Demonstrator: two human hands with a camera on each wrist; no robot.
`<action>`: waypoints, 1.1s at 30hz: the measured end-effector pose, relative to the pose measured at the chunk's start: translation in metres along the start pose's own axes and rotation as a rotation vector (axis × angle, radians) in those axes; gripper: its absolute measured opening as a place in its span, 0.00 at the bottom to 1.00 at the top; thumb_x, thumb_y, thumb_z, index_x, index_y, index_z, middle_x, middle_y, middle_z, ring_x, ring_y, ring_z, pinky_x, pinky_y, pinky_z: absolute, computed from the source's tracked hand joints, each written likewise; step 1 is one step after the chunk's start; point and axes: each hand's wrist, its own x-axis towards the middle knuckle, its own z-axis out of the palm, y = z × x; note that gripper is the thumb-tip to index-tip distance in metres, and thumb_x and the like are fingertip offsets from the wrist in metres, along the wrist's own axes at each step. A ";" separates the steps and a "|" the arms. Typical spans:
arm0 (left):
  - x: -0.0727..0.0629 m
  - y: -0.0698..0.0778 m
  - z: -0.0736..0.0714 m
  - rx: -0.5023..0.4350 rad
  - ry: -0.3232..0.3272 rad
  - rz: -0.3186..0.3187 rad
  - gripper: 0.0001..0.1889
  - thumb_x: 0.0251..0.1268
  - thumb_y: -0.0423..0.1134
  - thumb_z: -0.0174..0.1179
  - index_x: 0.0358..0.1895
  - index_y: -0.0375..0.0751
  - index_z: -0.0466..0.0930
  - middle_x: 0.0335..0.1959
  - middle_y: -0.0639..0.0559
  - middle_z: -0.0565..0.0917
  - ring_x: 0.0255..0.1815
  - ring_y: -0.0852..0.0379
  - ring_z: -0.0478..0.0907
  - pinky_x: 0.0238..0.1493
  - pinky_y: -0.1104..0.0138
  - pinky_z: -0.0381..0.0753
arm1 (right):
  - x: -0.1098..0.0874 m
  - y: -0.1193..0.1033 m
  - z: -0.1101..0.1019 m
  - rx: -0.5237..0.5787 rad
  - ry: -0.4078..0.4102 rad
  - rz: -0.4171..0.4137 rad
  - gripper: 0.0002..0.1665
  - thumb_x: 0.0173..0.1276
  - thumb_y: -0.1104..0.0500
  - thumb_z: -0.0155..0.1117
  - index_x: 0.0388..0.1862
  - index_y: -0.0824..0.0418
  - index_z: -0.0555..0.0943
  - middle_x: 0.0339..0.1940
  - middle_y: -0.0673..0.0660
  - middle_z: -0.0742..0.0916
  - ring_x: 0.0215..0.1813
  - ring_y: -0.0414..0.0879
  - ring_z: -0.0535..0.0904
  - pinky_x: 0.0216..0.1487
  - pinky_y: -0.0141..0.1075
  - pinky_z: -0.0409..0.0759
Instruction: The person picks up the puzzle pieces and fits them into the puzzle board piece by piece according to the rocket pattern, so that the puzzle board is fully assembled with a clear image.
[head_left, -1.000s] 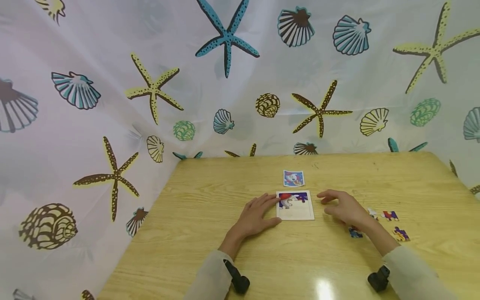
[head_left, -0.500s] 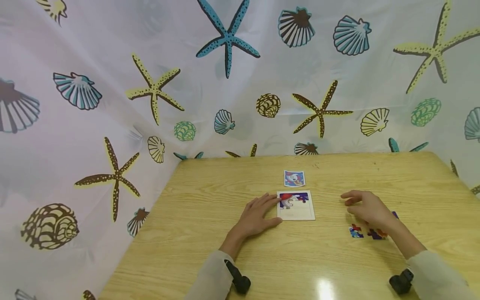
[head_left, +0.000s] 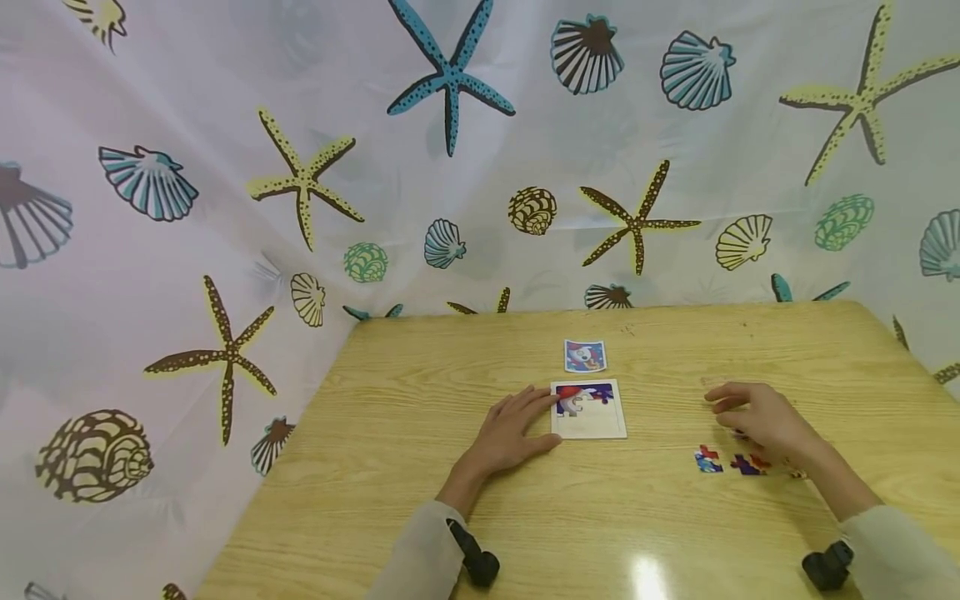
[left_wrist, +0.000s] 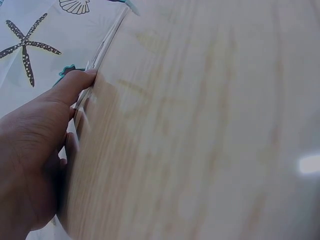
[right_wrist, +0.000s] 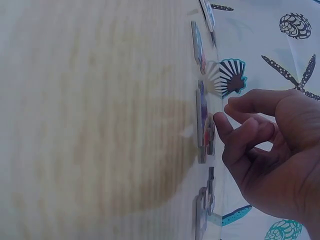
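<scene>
A small square jigsaw puzzle board (head_left: 588, 427) with a white border lies on the table, its upper part filled with red, white and purple pieces. My left hand (head_left: 517, 429) rests flat at its left side, fingertips on the border and thumb near the lower left corner. In the left wrist view, the thumb (left_wrist: 75, 85) shows by the board's edge. Above several loose puzzle pieces, my right hand (head_left: 765, 421) hovers with loosely bent fingers and nothing between them. A red-and-blue puzzle piece (head_left: 708, 458) and a purple-and-red piece (head_left: 748, 464) lie below it; other pieces are partly hidden by the hand.
A small picture card (head_left: 585, 357) showing a white character lies just behind the board. The wooden table (head_left: 450, 358) meets a white curtain (head_left: 487, 192) printed with shells and starfish at the back and left. Light glares on the table's front.
My right hand has moved right, from beside the board to over the loose pieces. The left hand and the board have stayed in place.
</scene>
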 end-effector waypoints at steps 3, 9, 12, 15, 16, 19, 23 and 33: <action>0.000 0.000 0.000 -0.001 -0.003 0.001 0.36 0.75 0.60 0.58 0.82 0.57 0.61 0.83 0.57 0.60 0.87 0.52 0.45 0.82 0.46 0.43 | -0.003 0.004 -0.004 -0.006 0.002 0.020 0.24 0.76 0.64 0.60 0.67 0.72 0.76 0.58 0.75 0.83 0.15 0.40 0.63 0.16 0.34 0.68; 0.001 0.000 0.000 0.000 -0.007 0.003 0.37 0.75 0.60 0.58 0.82 0.57 0.61 0.83 0.57 0.60 0.87 0.52 0.45 0.82 0.46 0.43 | -0.009 0.010 -0.014 -0.003 0.003 0.040 0.26 0.75 0.63 0.61 0.69 0.72 0.75 0.60 0.76 0.82 0.14 0.40 0.64 0.16 0.36 0.72; 0.000 -0.001 0.000 0.002 -0.005 0.006 0.37 0.75 0.60 0.58 0.83 0.57 0.61 0.83 0.57 0.60 0.87 0.52 0.45 0.82 0.46 0.43 | -0.012 0.011 -0.019 0.035 -0.027 0.028 0.27 0.77 0.64 0.60 0.70 0.73 0.73 0.63 0.77 0.79 0.14 0.40 0.64 0.16 0.37 0.73; 0.000 -0.001 0.000 -0.002 -0.003 0.008 0.37 0.75 0.60 0.58 0.82 0.57 0.61 0.83 0.57 0.60 0.87 0.52 0.45 0.82 0.45 0.43 | -0.013 0.012 -0.022 0.059 -0.055 0.020 0.27 0.76 0.65 0.60 0.71 0.73 0.73 0.65 0.78 0.77 0.14 0.41 0.65 0.16 0.37 0.73; 0.000 -0.001 0.000 -0.004 -0.003 0.006 0.37 0.75 0.60 0.58 0.82 0.57 0.61 0.83 0.57 0.60 0.87 0.52 0.45 0.82 0.45 0.43 | -0.014 0.013 -0.022 0.065 -0.066 0.018 0.27 0.75 0.66 0.60 0.71 0.73 0.73 0.65 0.77 0.77 0.14 0.41 0.65 0.16 0.37 0.74; 0.000 -0.001 0.000 -0.010 -0.004 0.006 0.37 0.75 0.60 0.59 0.82 0.57 0.61 0.83 0.56 0.60 0.86 0.52 0.45 0.82 0.45 0.43 | -0.016 0.014 -0.022 0.056 -0.091 0.009 0.27 0.73 0.68 0.60 0.70 0.72 0.74 0.64 0.76 0.76 0.14 0.42 0.66 0.16 0.37 0.74; 0.000 -0.001 0.000 -0.007 -0.002 0.003 0.37 0.75 0.60 0.59 0.82 0.56 0.62 0.83 0.56 0.61 0.86 0.51 0.46 0.82 0.45 0.44 | -0.016 0.017 -0.022 0.057 -0.119 -0.011 0.26 0.72 0.70 0.60 0.68 0.72 0.76 0.62 0.75 0.76 0.14 0.42 0.66 0.16 0.37 0.74; 0.000 -0.001 0.001 0.006 -0.001 -0.003 0.37 0.75 0.60 0.58 0.82 0.57 0.62 0.83 0.56 0.61 0.86 0.52 0.46 0.82 0.45 0.44 | -0.013 0.022 -0.021 0.054 -0.116 -0.046 0.21 0.71 0.74 0.60 0.61 0.73 0.81 0.61 0.77 0.79 0.11 0.44 0.68 0.14 0.39 0.75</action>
